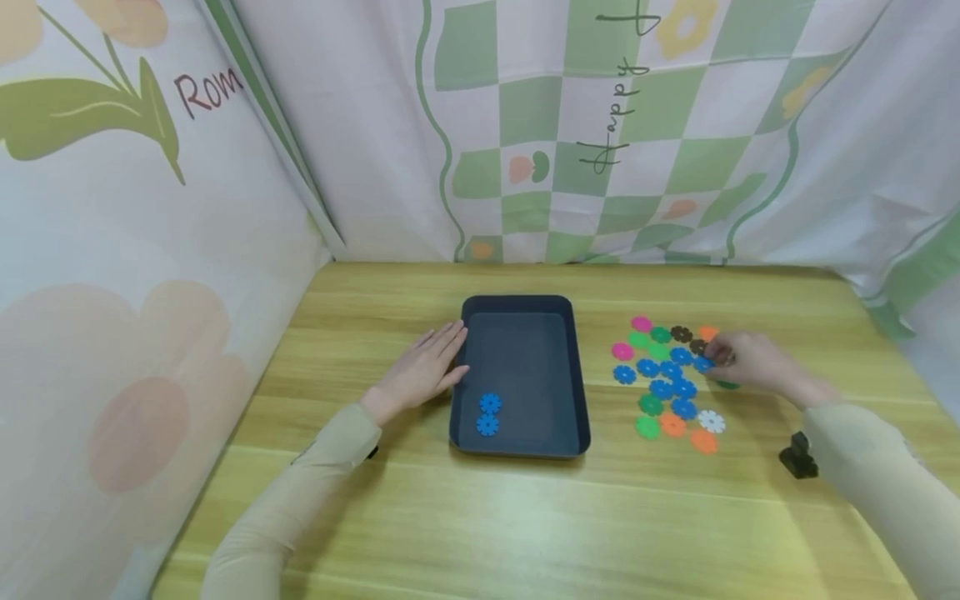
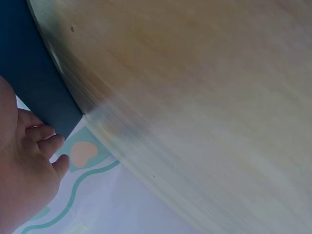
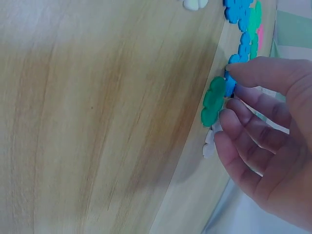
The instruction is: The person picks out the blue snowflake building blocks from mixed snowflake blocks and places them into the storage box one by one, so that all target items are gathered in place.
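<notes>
My left hand (image 1: 420, 371) rests against the left side of a dark tray (image 1: 521, 358), its fingers extended along the rim. Two blue flower-shaped plastic discs (image 1: 489, 413) lie in the tray's near left corner. At the right side of a spread of coloured discs, my right hand (image 1: 753, 364) pinches a blue flower-shaped disc (image 3: 230, 87) between thumb and forefinger. A green disc (image 3: 213, 102) lies right beside those fingertips in the right wrist view. The left wrist view shows my left fingers (image 2: 51, 145) by the tray's outer wall.
Several more blue discs (image 1: 662, 389) lie on the wooden table (image 1: 525, 525), among pink (image 1: 622, 352), green, orange (image 1: 704, 441), dark brown (image 1: 681, 334) and white (image 1: 711, 422) ones. Patterned curtains (image 1: 525, 167) hang along the table's back and left sides.
</notes>
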The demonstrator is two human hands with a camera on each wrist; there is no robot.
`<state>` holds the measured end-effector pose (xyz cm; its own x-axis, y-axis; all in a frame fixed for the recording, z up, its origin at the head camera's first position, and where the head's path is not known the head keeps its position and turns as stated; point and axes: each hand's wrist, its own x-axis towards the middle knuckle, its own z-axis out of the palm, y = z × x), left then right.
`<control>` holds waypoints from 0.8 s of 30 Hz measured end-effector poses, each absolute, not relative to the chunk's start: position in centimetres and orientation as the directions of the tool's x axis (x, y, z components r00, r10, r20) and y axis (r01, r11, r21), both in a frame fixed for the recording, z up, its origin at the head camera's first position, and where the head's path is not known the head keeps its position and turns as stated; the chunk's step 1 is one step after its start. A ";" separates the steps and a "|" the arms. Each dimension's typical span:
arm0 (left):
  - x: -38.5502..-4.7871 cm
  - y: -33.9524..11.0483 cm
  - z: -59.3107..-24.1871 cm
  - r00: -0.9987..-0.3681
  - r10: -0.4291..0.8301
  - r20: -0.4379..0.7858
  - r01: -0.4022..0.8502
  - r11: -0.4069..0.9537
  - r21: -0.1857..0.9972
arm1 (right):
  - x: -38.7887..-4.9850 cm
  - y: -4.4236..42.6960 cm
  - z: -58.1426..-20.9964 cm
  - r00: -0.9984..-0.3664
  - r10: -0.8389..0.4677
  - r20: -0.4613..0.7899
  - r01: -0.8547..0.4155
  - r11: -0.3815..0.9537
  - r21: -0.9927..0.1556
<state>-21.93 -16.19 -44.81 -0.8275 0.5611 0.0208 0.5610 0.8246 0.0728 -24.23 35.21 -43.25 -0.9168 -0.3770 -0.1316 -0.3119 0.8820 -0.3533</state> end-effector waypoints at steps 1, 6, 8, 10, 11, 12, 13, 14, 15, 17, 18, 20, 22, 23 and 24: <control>-21.9 -16.2 -44.8 -0.827 0.561 0.020 0.561 0.825 0.071 | -24.2 35.2 -43.2 -0.916 -0.379 -0.132 -0.315 0.882 -0.350; -22.0 -16.1 -44.7 -0.826 0.563 0.016 0.563 0.824 0.066 | -24.2 35.2 -43.1 -0.911 -0.390 -0.132 -0.328 0.881 -0.339; -22.1 -16.1 -44.7 -0.825 0.565 0.017 0.565 0.823 0.063 | -24.3 35.2 -43.1 -0.910 -0.395 -0.129 -0.334 0.879 -0.340; -22.2 -16.2 -44.8 -0.825 0.566 0.018 0.565 0.822 0.064 | -24.3 35.2 -43.1 -0.908 -0.402 -0.122 -0.342 0.876 -0.342; -22.2 -16.2 -44.8 -0.824 0.566 0.020 0.566 0.822 0.063 | -24.3 35.3 -43.1 -0.907 -0.404 -0.118 -0.345 0.873 -0.345; -22.2 -16.2 -44.8 -0.824 0.567 0.021 0.567 0.822 0.064 | -24.3 35.3 -43.1 -0.906 -0.407 -0.114 -0.346 0.870 -0.352; -22.2 -16.2 -44.8 -0.825 0.565 0.019 0.565 0.823 0.062 | -24.3 35.3 -43.1 -0.906 -0.409 -0.111 -0.348 0.867 -0.357; -22.2 -16.2 -44.9 -0.825 0.564 0.019 0.564 0.823 0.061 | -24.3 35.3 -43.1 -0.906 -0.411 -0.107 -0.349 0.864 -0.362; -22.2 -16.2 -44.8 -0.826 0.563 0.017 0.563 0.824 0.061 | -24.3 35.4 -43.1 -0.906 -0.409 -0.105 -0.348 0.864 -0.363; -22.2 -16.2 -44.8 -0.826 0.563 0.014 0.563 0.825 0.058 | -24.3 35.4 -43.1 -0.908 -0.404 -0.110 -0.340 0.865 -0.368; -22.1 -16.2 -44.8 -0.827 0.562 0.011 0.561 0.826 0.057 | -24.2 35.3 -43.1 -0.909 -0.400 -0.115 -0.334 0.866 -0.371; -22.1 -16.2 -44.8 -0.827 0.563 0.009 0.562 0.825 0.053 | -24.1 35.3 -43.1 -0.912 -0.392 -0.125 -0.322 0.869 -0.375; -22.1 -16.2 -44.7 -0.826 0.563 0.006 0.563 0.825 0.052 | -24.0 35.3 -43.1 -0.913 -0.386 -0.135 -0.313 0.871 -0.378; -22.1 -16.2 -44.7 -0.826 0.564 0.006 0.563 0.825 0.054 | -24.0 35.4 -43.1 -0.913 -0.385 -0.136 -0.311 0.872 -0.379; -22.1 -16.2 -44.7 -0.826 0.563 0.007 0.563 0.825 0.055 | -24.0 35.4 -43.2 -0.913 -0.384 -0.136 -0.310 0.871 -0.381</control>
<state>-22.07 -16.15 -44.72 -0.8263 0.5632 0.0068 0.5626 0.8249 0.0551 -23.95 35.40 -43.17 -0.9131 -0.3843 -0.1364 -0.3099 0.8713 -0.3806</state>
